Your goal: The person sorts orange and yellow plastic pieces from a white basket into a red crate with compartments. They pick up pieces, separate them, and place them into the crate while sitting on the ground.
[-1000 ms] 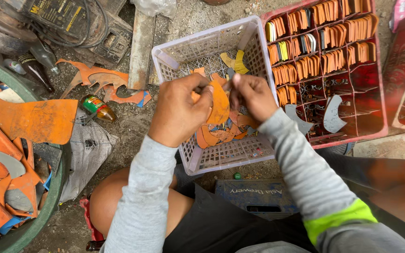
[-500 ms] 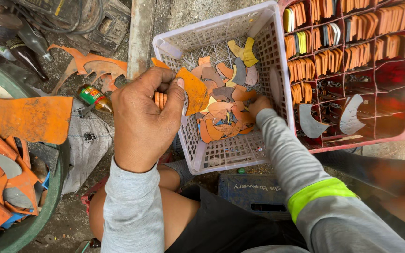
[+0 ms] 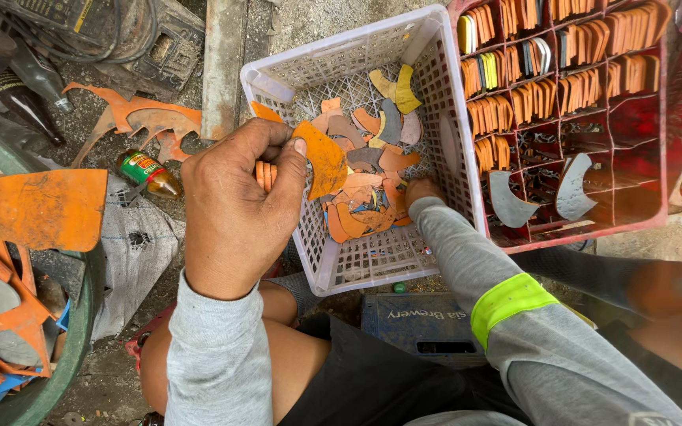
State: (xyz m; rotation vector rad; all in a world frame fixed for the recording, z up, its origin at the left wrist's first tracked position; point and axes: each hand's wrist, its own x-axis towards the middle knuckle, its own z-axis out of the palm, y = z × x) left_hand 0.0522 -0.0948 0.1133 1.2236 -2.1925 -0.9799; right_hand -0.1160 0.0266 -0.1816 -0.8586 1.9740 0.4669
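Left hand [image 3: 234, 209] pinching stack of curved orange cut pieces [image 3: 319, 162]; right hand [image 3: 422, 192] buried among flat scraps in white lattice crate [image 3: 341, 59], grip hidden.

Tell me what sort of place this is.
Probably an informal outdoor workshop for sorting cut scrap pieces: a white plastic basket of orange and grey cut-outs, a red divided crate with pieces stacked in its compartments, and rough dirt ground.

Informal ground-level workshop, likely outdoors. Evidence: bare gritty concrete floor [image 3: 309, 16]; grimy machine with cables [image 3: 112, 35] at far left; orange offcut scraps [image 3: 140, 118] strewn on the ground; red divided crate [image 3: 593, 126] at right holding sorted cut pieces.
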